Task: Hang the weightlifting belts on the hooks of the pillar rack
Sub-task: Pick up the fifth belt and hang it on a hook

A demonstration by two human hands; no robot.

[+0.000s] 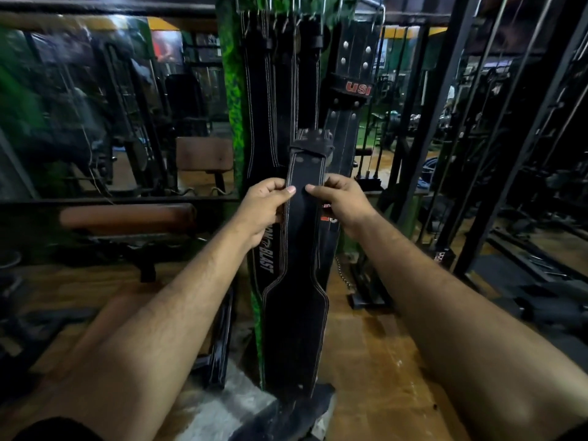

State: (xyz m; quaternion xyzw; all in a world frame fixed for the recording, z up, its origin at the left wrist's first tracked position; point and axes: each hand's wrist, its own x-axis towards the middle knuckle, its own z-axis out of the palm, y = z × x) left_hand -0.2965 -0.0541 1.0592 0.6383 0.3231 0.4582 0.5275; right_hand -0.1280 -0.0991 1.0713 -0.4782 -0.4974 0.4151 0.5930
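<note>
I hold a black leather weightlifting belt (297,313) upright in front of a green pillar (230,90). My left hand (265,208) grips its left edge and my right hand (342,203) grips its right edge, thumbs on the front. Its buckle end (311,143) points up and its lower end reaches the floor. Behind it, several black belts (273,90) hang from metal hooks (286,14) at the pillar's top. One hanging belt (353,74) has red USI lettering and rivets.
A brown padded bench (127,218) stands to the left, with a mirror wall (79,106) behind it. Black machine frames and cables (509,138) fill the right side. The floor (375,361) is brown wood-look with a concrete block at the pillar's base.
</note>
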